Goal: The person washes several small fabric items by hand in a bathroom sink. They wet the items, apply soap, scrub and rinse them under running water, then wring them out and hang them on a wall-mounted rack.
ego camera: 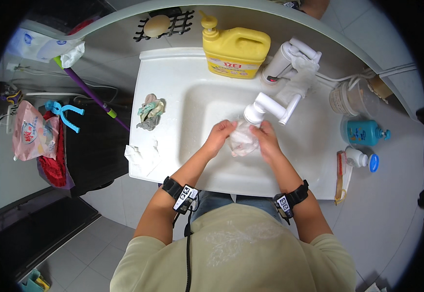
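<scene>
Under the head of the white faucet (254, 114), a wet, whitish cloth (243, 140) is stretched between my two hands over the white sink (212, 184). My left hand (220, 134) grips its left edge, thumb on top. On the right side, my right hand (265, 138) pinches the cloth just beside the faucet head. A crumpled bundle of multicoloured cloth (151, 112) lies on the sink's left ledge, and a white cloth (135, 155) is at its front left corner. Another whitish wet cloth (301, 78) hangs over the faucet body.
A yellow detergent jug (235, 47) stands at the sink's back edge. On the right are a teal pump bottle (361, 132), a white bottle (356, 157), a plastic tub (343, 98) and a red-bristled brush (339, 171). A soap bar (156, 26) rests on a black rack. A purple pole (87, 89) leans at left.
</scene>
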Demonstrator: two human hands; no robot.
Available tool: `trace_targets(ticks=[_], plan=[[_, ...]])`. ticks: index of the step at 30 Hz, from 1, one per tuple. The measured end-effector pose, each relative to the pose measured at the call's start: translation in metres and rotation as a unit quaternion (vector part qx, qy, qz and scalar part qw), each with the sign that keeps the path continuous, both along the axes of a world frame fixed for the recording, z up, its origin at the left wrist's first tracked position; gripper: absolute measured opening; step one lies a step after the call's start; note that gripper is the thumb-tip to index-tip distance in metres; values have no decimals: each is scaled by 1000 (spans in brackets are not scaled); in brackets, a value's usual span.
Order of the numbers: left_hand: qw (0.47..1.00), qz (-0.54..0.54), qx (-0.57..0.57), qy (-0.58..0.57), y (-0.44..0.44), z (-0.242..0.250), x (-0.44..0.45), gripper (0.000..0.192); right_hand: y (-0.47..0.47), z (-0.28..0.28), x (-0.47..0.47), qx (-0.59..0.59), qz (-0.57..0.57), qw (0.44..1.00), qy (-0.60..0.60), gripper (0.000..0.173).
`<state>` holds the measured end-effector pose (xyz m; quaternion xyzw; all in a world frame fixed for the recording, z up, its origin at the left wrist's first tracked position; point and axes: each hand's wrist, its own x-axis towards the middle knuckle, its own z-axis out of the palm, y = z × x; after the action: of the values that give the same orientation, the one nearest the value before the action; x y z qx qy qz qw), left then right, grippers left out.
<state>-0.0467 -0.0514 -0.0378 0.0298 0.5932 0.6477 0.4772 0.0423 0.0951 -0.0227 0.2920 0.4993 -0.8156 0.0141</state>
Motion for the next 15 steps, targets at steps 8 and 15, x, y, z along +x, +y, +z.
trace_targets(ticks=[8,15], plan=[[915,-130,-78,374,-1,19,-8,25,32,-7,5,549,229,803,49,34],[978,-18,48,203,15,-3,-7,39,19,-8,-5,39,126,989,60,29]])
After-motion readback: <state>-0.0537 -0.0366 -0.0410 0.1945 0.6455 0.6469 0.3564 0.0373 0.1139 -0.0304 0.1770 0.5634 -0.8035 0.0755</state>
